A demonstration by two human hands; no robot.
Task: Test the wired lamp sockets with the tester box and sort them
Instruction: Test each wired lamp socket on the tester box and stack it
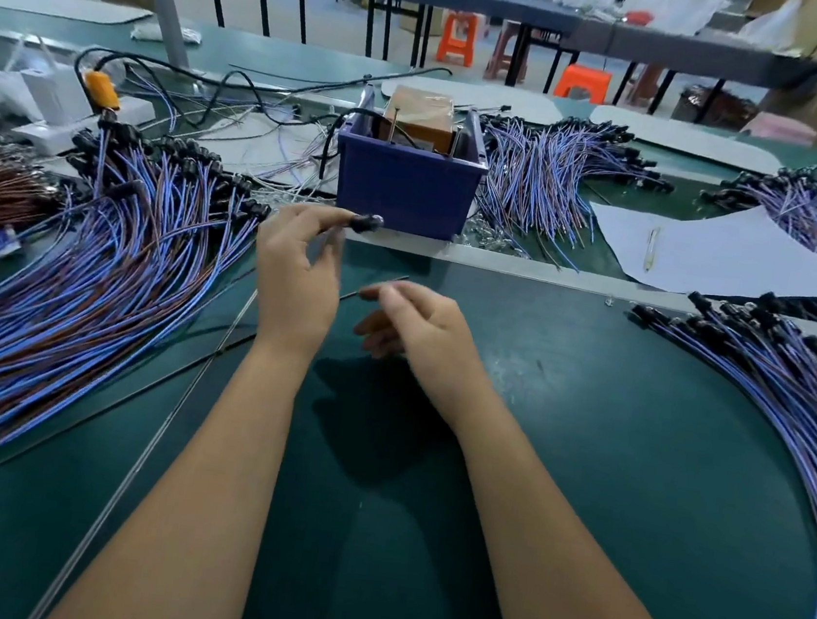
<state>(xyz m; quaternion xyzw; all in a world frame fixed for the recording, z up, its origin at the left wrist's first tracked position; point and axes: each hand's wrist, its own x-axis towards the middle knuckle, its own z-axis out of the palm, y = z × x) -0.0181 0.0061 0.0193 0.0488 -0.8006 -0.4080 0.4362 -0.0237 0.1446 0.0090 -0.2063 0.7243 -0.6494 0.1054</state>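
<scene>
My left hand pinches a black lamp socket between thumb and fingertips, just in front of the blue tester box. The socket's wires trail down past the hand and are blurred. My right hand hovers over the green mat with its fingers curled, pinching what looks like the thin wire ends. Inside the blue box sits a brown block with metal pins.
A big heap of blue and brown wired sockets lies at the left, another heap right of the box, and more at the right edge. A white paper sheet with a pen lies at the right. Black cables and a white power strip sit at the back left.
</scene>
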